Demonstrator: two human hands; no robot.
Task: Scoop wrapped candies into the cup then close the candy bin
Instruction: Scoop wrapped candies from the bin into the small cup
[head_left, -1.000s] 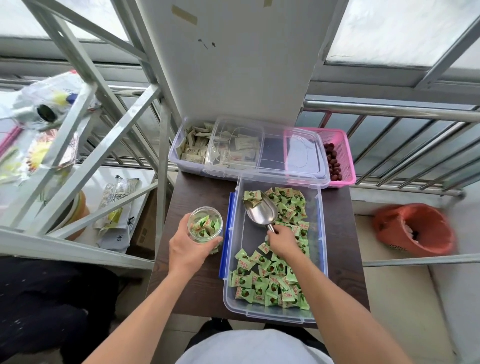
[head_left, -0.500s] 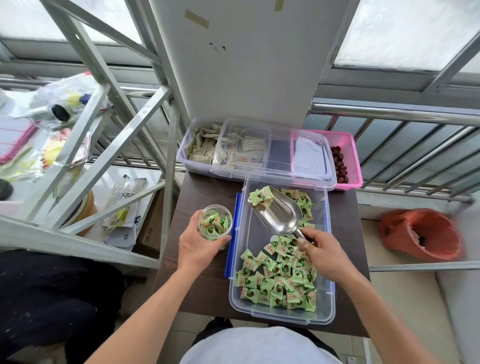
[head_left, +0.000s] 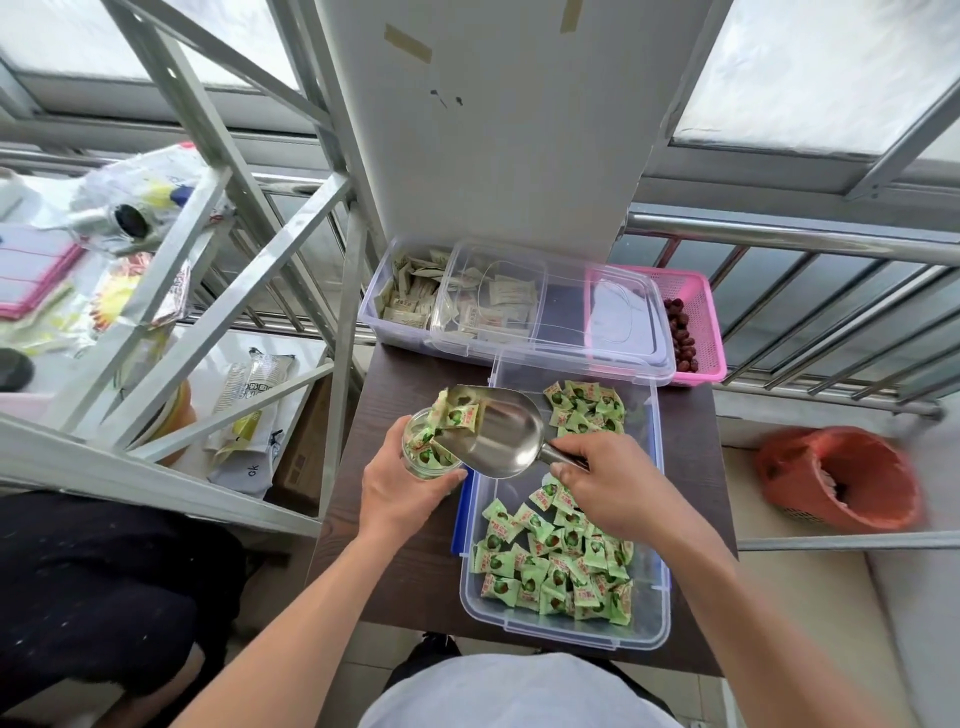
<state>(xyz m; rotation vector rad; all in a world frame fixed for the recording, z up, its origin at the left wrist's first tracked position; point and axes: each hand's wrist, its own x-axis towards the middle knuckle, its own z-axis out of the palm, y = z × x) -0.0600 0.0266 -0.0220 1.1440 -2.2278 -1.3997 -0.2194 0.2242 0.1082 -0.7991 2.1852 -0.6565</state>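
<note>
- Left hand (head_left: 400, 493) has its fingers curled round a small clear cup (head_left: 423, 460), holding it just off the left edge of the candy bin (head_left: 561, 636), over the dark table (head_left: 405, 582). I honestly can't tell if the cup is sitting on the table or lifted a bit.
- Right hand (head_left: 608, 488) grips the handle of a shiny metal scoop (head_left: 506, 441), fingers clamped on it. The scoop is tipped with its mouth right at the cup's rim.
- A few green wrapped candies (head_left: 462, 415) bunch at the scoop's lip, right over the cup. The cup already has several of the same green wrappers in it.
- The bin is open and sits on the right half of the table. There's a big heap of candies at the near end, a smaller cluster at the far end and a bare patch in between, under the scoop.
- A blue strip (head_left: 464, 514) pokes out along the bin's left side, near the cup.
- Behind it there's a second clear bin (head_left: 379, 317) with pale packets in it, and beside that a pink basket (head_left: 698, 306) holding dark red fruit (head_left: 680, 332).
- A clear lid (head_left: 566, 332) lies across the tops of those two.
- Off to the right, well apart from the table, an orange basket (head_left: 841, 478) sits on the floor.
</note>
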